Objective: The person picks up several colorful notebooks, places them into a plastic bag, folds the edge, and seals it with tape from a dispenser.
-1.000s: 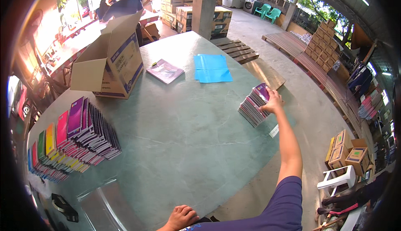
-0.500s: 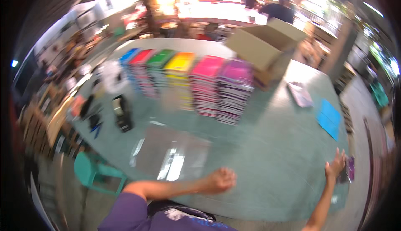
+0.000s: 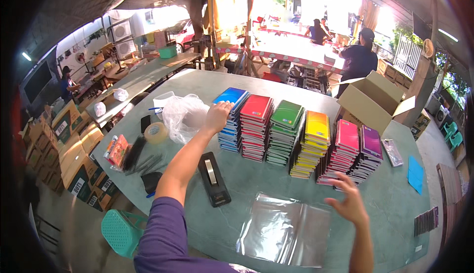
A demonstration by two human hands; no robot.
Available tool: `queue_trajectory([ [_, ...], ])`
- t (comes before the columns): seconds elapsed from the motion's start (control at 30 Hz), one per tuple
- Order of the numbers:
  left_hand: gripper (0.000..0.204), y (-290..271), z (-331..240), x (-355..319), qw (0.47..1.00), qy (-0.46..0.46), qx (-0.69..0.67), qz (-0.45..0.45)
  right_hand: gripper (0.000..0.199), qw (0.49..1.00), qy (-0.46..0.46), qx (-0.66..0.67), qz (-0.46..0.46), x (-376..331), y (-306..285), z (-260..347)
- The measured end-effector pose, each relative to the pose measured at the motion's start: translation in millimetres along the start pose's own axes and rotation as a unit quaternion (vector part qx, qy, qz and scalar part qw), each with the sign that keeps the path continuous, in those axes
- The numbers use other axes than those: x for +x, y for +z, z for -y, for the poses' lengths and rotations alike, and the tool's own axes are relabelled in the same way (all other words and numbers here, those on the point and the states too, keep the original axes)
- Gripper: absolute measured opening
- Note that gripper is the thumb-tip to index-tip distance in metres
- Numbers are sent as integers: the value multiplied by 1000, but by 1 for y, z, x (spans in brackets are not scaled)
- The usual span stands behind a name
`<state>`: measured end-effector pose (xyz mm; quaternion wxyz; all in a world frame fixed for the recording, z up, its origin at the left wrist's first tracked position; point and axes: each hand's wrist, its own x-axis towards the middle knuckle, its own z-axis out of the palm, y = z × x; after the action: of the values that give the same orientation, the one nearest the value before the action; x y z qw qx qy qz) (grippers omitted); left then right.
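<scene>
My left hand [image 3: 217, 117] is stretched to the left edge of the blue spiral notebooks [image 3: 230, 96], its fingers bent over the top one; the thumb is hidden. To the right of that stack stand piles of red notebooks [image 3: 256, 106], green notebooks [image 3: 286, 114], yellow notebooks [image 3: 317, 125], pink notebooks [image 3: 347, 135] and purple notebooks [image 3: 371, 140]. My right hand [image 3: 349, 201] hovers empty with fingers spread, in front of the pink pile. Below it and to its left lie clear plastic sleeves [image 3: 286, 231], flat on the green table [image 3: 380, 223].
A black tape dispenser [image 3: 214, 179], tape roll [image 3: 156, 132] and crumpled plastic bag [image 3: 183, 117] lie at left. An open cardboard box [image 3: 368, 100] stands behind the piles. At right are a blue sheet [image 3: 414, 174] and a small notebook stack [image 3: 425, 221]. A stool [image 3: 121, 232] stands left.
My left hand has gone from a fist near my body out to the blue notebooks. My right hand has moved left from the table's right edge. The view has shifted.
</scene>
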<state>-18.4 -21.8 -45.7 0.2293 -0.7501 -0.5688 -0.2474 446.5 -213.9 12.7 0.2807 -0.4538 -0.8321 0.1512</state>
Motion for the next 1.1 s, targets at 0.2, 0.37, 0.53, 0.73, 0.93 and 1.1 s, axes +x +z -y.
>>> queue_trajectory([
  [0.2,7,-60,-21,1,992,72,41,-91,40,722,166,661,117,96,142,50],
  [0.37,35,-126,-88,-41,921,288,-235,120,28,582,240,771,94,152,204,59],
  [0.53,43,-18,58,2,991,115,-16,-69,28,571,323,748,103,153,222,78],
  [0.73,20,-71,-15,15,997,41,-17,58,51,474,287,827,98,137,202,35],
  [0.93,26,-73,-104,-9,923,307,-231,-3,41,547,279,788,52,123,212,5],
  [1.1,22,7,-33,32,972,178,-94,-119,43,542,333,770,53,113,210,18],
])
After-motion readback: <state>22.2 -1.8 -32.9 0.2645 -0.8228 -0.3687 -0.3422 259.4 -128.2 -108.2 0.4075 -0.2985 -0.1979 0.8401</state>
